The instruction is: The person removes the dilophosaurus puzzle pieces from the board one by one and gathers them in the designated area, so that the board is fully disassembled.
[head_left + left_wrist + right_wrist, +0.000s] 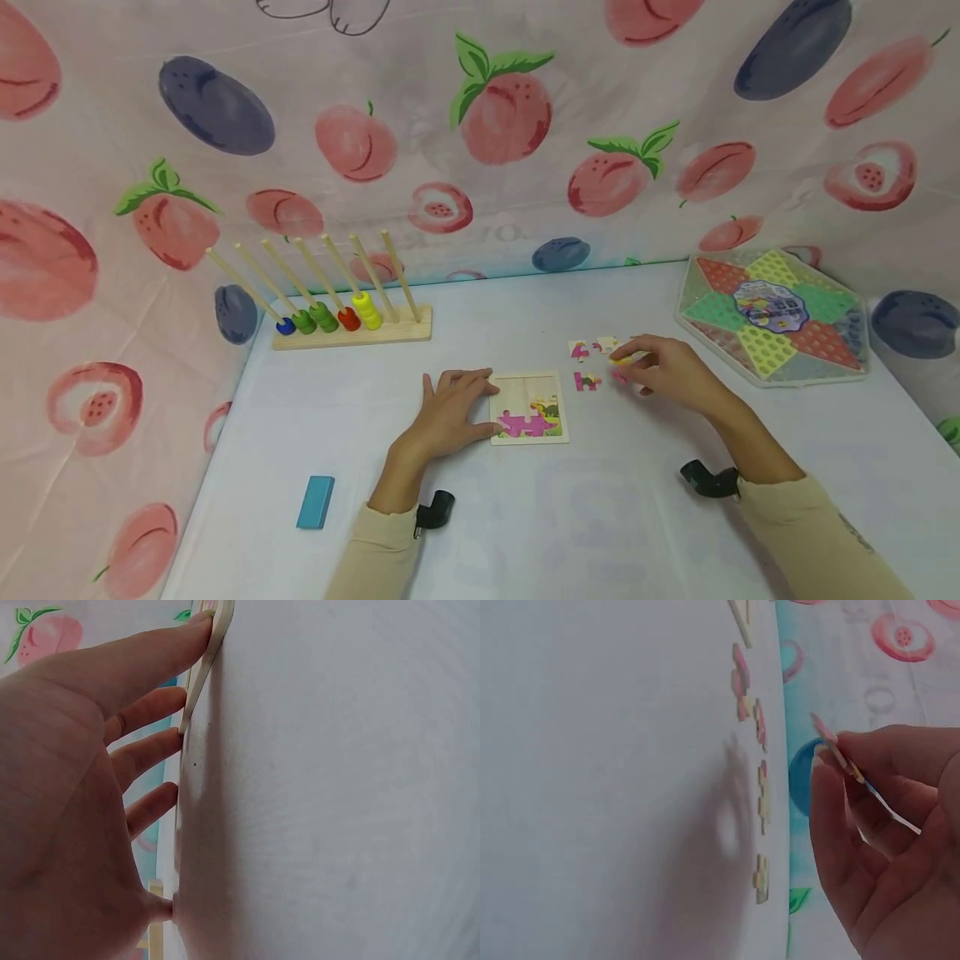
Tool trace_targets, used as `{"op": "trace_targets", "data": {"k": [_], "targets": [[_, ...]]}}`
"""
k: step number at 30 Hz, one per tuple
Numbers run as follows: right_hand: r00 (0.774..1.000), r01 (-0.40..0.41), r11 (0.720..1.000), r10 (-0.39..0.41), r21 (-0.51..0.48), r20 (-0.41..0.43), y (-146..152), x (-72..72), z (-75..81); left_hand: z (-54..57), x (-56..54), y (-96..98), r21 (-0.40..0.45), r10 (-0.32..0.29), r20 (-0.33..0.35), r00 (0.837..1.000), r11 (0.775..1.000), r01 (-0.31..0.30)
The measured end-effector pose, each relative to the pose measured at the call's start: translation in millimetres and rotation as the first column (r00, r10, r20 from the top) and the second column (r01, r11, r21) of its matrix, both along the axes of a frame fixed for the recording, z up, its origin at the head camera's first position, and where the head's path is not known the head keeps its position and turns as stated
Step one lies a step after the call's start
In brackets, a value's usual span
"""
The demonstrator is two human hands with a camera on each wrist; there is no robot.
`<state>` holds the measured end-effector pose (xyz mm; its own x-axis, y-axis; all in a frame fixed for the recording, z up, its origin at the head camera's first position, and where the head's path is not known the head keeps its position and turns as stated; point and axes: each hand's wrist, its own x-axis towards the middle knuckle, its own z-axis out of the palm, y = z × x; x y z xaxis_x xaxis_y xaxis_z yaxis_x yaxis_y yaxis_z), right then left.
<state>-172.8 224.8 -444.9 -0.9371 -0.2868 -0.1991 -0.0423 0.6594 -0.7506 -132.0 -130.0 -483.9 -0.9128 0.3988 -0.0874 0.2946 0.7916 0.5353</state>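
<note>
Spread wide, the left hand (450,417) touches the left side of a wooden puzzle tray (536,388) with its thumb and fingertips. The right hand (667,375) has its thumb and finger squeezed close together, and they pinch a thin puzzle piece (841,756) up above the table (600,517).

A big cloth (510,183) with red and dark blue fruit hangs at the back. It has pale letters; one looks like an O. On the white table, at the far right, is a flat star game (768,342). Its oval label (770,306) has words too small to read. Dark marks on the right sleeve (810,525) are too small to read too. A bead rack (352,332) with blue, green, red and yellow beads stands at the back left.

The puzzle tray lies between the hands, with pink and green parts along its bottom. A blue block (316,502) lies left of the left hand. Little loose pieces (587,382) lie near the right hand.
</note>
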Motion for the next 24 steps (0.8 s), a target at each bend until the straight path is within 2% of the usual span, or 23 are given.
{"op": "trace_targets", "data": {"k": [6, 13, 21, 24], "targets": [[1.000, 0.002, 0.999, -0.003, 0.033, 0.022, 3, -2.1, -12.5, 2.0, 1.1, 0.4, 0.009, 0.002, 0.007, 1.000, 1.000, -0.002], [0.999, 0.029, 0.996, -0.030, 0.083, 0.011, 3, -8.5, -26.0, 1.3, 0.8, 0.3, 0.007, 0.002, 0.003, 1.000, 1.000, -0.002], [0.994, 0.032, 0.986, -0.014, 0.166, -0.107, -4, -13.3, -30.0, 0.2, 0.1, -0.2, 0.008, 0.004, 0.004, 1.000, 1.000, -0.004], [0.993, 0.025, 0.985, -0.004, 0.173, -0.118, -5, -12.7, -29.2, -0.9, 0.0, -0.3, 0.001, 0.002, 0.000, 1.000, 1.000, -0.002]]}}
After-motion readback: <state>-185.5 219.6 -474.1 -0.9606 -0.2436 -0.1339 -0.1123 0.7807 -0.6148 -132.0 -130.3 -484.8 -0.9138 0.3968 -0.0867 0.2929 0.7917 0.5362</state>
